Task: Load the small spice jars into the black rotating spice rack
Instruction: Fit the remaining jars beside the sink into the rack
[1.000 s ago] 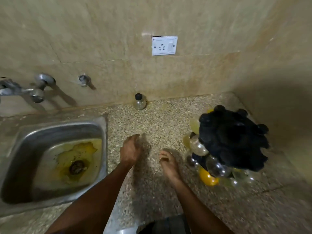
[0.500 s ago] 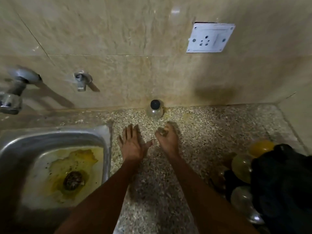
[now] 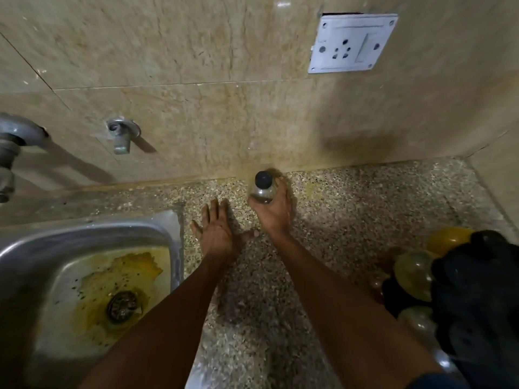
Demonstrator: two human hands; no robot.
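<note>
Rack [image 3: 477, 301]: black, bottom right on counter [image 3: 351, 220], several round jars already seated around it, cut off by frame edge.
Left hand [image 3: 217, 237]: flat, fingers spread and relaxed, palm down on counter beside sink [image 3: 92, 240], held nothing.
Right hand [image 3: 273, 211]: curled around small spice jar [image 3: 262, 189], grasping its glass body from the right side.
Jar: black cap up, roughly upright, at back of counter close to wall; lifted or not, couldn't tell, blurred.
Risk: smooth round glass, grip low and one-sided, could slip or tip on the carry; could knock seated jars when pushing into a rack slot.
Change: half a second back right hand was short of jar and empty-looking, now closed on it; left hand barely shifted.
</note>
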